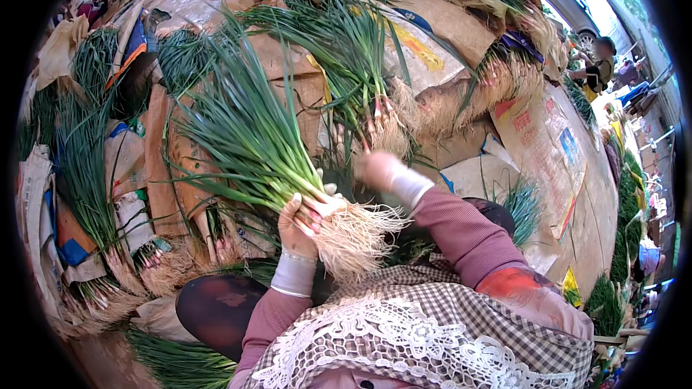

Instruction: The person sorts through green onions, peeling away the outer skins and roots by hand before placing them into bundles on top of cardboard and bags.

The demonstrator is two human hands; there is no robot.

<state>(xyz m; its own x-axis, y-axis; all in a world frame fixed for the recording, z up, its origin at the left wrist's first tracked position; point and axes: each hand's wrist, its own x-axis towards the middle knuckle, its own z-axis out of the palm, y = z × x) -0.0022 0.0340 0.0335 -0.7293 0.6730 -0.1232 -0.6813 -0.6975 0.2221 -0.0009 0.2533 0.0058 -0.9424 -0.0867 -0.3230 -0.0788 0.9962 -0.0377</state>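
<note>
Left hand (295,229) was closed around the green onion bunch (263,133) at the pale bases, just above the roots. Bunch was held in front of the lap, leaves fanned to the upper left, roots to the lower right.

Handling, judged by eye, left to right:
- Leaves (234,112): long, flexible, probably easily creased. Not to be used as a handle; sag and splay to be expected if gripped there.
- Pale stems (308,186): firmer, smooth, likely slippery if damp. Best hold judged to be here, all stems gathered in one wrap, moderate squeeze; bruising likely if overdone.
- Roots (357,238): thin, wiry, matted. Snagging on neighbours expected; poor grip point.

Whole bunch was judged light but leaf-heavy at the far end, so some tipping was to be expected.

Right hand (380,171) was blurred, placed just below the onion pile (371,97); a stalk appeared to be met at its fingertips, but whether it was gripped could not be told.
</note>
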